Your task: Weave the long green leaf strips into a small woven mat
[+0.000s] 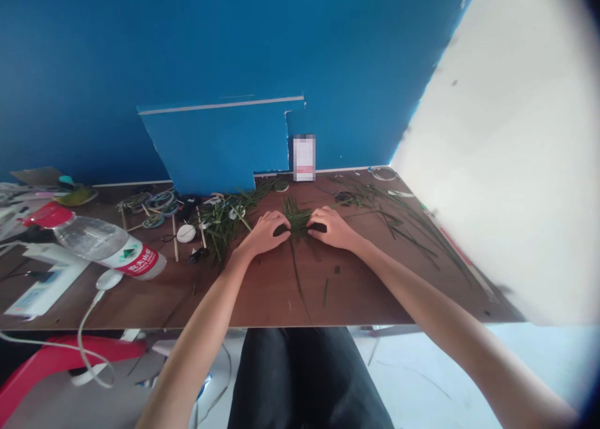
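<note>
Both my hands rest on the brown table (262, 291), close together over a small bundle of green leaf strips (296, 217). My left hand (265, 231) is closed with its fingers pinching the left side of the bundle. My right hand (332, 226) is closed in the same way on the right side. The thumbs of both hands carry dark tips. One long green strip (297, 272) trails from the bundle toward the table's front edge.
A heap of green strips (224, 219) lies left of my hands and more strips (398, 219) spread to the right. A lying water bottle (100, 241), woven rings (159, 205), thin sticks (175, 238) and a white box (44, 285) crowd the left. A blue board (215, 144) leans on the blue wall.
</note>
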A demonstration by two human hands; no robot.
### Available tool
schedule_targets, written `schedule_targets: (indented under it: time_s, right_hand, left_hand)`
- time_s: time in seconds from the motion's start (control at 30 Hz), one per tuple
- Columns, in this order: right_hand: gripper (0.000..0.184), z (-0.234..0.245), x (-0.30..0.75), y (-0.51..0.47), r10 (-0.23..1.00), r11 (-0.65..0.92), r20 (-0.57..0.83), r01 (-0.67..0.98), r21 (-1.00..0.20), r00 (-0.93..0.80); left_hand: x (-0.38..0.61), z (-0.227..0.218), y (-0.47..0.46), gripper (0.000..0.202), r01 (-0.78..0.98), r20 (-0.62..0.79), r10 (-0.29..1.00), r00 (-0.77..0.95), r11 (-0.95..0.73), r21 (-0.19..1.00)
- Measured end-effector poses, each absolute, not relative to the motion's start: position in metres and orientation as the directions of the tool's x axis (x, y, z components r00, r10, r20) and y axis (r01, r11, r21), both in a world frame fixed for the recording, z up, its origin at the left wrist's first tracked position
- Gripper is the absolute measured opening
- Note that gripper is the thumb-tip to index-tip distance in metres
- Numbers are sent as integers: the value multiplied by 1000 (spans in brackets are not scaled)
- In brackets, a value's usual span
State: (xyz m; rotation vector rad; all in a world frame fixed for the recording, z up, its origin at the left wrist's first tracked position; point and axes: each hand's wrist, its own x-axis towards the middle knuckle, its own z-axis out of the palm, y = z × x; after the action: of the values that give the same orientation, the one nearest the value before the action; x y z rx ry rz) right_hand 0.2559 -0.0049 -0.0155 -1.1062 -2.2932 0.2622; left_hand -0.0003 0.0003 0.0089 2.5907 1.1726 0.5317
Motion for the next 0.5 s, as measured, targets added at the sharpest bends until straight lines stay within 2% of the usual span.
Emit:
schedule_targets:
  time_s: [0.2, 0.37, 0.5]
  right_hand:
    - [15, -16, 256, -5, 769, 636, 392, 662, -397, -505]
    - [15, -18, 257, -4, 761, 646, 404, 651, -399, -508]
    - [13, -19, 257, -3, 766, 640, 406, 652, -406, -498]
  left_hand:
    - [-11, 12, 2, 19, 634, 132, 744, 655, -636, 440]
    - [-20, 17, 4, 38, 566, 89, 693, 715, -650, 508]
    - [-23, 19, 5, 40, 550, 76, 679, 731, -651, 523]
